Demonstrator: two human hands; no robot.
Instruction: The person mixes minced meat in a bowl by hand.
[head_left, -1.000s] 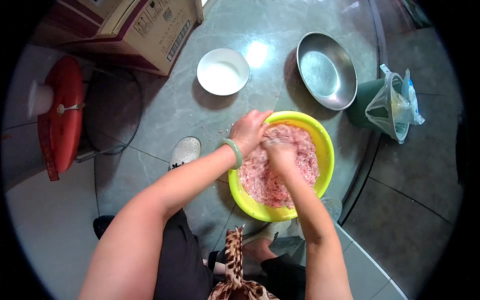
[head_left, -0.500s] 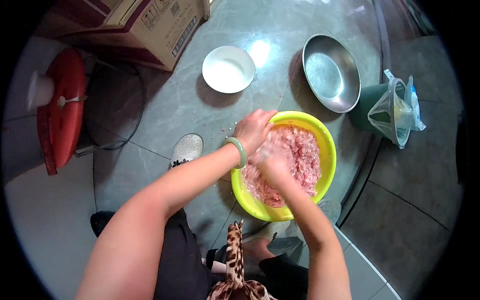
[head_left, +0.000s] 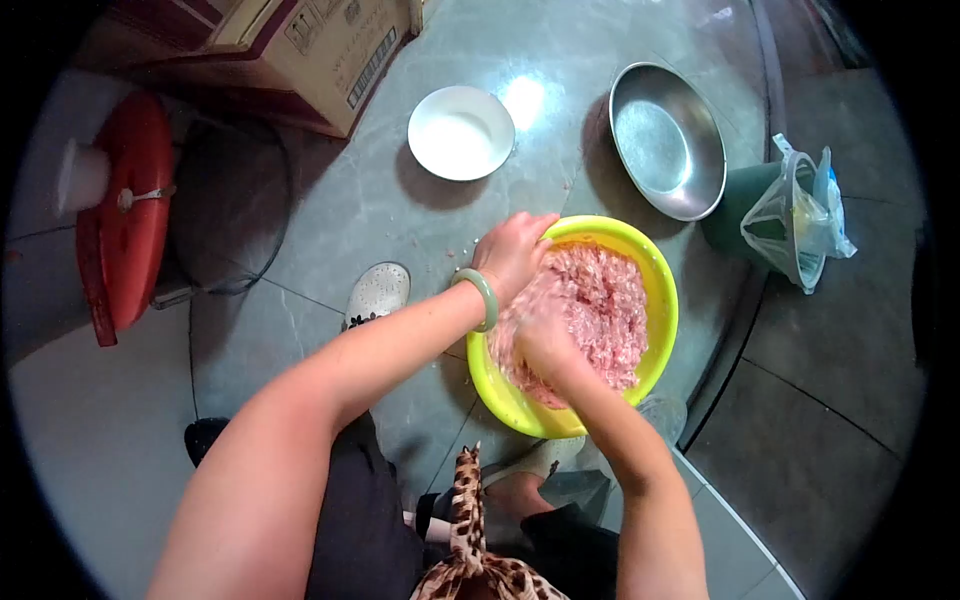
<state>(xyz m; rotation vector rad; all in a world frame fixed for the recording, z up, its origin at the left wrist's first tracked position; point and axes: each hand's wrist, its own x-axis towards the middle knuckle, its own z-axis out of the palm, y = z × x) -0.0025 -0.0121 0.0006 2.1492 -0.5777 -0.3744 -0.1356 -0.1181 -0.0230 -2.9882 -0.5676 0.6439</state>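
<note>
Plainly, two bare hands are at one yellow-green basin (head_left: 662, 300), which sits on the grey tiled floor (head_left: 335, 215) in front of the person, between two pale shoes (head_left: 382, 288); the second shoe is partly hidden under the basin's near edge. One mass of pink minced meat (head_left: 605, 310) fills much of the basin, spread up against the wall on the right and lower at the near side, where a strip of bare plastic shows. Beyond it stand one white bowl (head_left: 462, 133), too pale inside to tell whether it holds anything, and one oval steel basin (head_left: 668, 140) with its shiny inner bottom in view. To the right of that, one green bin (head_left: 735, 210) is lined with clear plastic, some of it bunched at the mouth. Over at the left, one red stool (head_left: 140, 230) carries one small white tub (head_left: 82, 178) and one spoon (head_left: 148, 194), near one cardboard box (head_left: 350, 70). The left hand (head_left: 512, 256), below which one green bangle (head_left: 482, 298) circles the wrist, is clamped on the basin's far left rim, knuckles up. The right hand (head_left: 548, 345) reaches down into the meat, wrist bent, its fingers blurred and partly covered; whether they are curled together or spread cannot be told.
</note>
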